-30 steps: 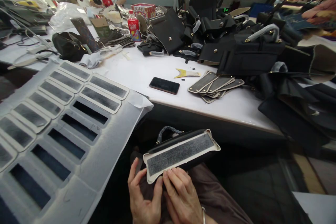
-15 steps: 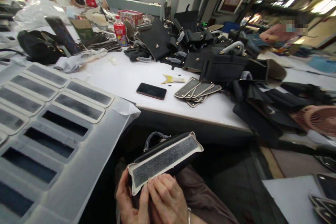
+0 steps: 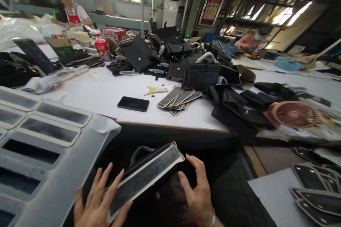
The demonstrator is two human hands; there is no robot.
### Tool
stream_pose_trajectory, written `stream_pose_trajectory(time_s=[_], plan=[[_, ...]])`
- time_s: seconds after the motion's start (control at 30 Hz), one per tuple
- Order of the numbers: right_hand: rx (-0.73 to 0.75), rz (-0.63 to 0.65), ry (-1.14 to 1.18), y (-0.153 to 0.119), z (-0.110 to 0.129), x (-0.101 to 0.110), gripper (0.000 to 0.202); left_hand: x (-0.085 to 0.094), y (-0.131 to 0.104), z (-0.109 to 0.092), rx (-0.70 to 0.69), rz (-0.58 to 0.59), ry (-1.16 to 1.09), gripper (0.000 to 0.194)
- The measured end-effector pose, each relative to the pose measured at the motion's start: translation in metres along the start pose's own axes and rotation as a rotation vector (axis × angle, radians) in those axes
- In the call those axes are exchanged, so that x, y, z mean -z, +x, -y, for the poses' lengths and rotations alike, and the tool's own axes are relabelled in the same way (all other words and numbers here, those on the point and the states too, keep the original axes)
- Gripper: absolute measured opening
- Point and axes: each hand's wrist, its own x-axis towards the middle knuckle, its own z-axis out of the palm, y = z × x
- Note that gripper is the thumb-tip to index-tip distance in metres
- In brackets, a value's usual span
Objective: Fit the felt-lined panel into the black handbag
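A black handbag (image 3: 145,179) lies tilted across my lap with its base facing up. On the base is a long dark grey panel edged by a pale strip, and the far right corner shows a raised pale lip. Its plastic-wrapped handle (image 3: 139,153) sticks out at the far side. My left hand (image 3: 99,198) is at the bag's near left end, fingers spread; it overlaps that end, and I cannot tell how firmly it touches. Just off the far right corner, my right hand (image 3: 198,193) has thumb and fingers apart, with nothing between them.
At left, a grey sheet (image 3: 64,166) carries pale-edged panels (image 3: 49,129). The white table ahead holds a phone (image 3: 133,103), stacked straps (image 3: 179,99), black bags (image 3: 201,74) and a pink fan (image 3: 293,114). More dark pieces (image 3: 319,198) lie at right. Two people sit farther back.
Both hands have let go of the bag's lower left edge and opened. My right hand has moved to the far right corner, my left to the left. The view has turned right.
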Motion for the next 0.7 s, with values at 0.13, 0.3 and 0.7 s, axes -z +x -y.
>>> stream_pose_trajectory(time_s=[0.13,0.3,0.7], plan=[[-0.26,0.131,0.182,0.016,-0.023,-0.002,0.055,-0.003,0.054,-0.006,-0.317,0.146,0.048,0.08],[-0.303,0.246,0.299,0.016,-0.022,-0.018,0.059,-0.015,0.122,-0.053,-0.381,0.519,-0.138,0.103],[-0.39,0.302,0.409,0.013,-0.03,-0.018,0.059,-0.009,0.183,-0.089,-0.816,0.746,-0.275,0.078]])
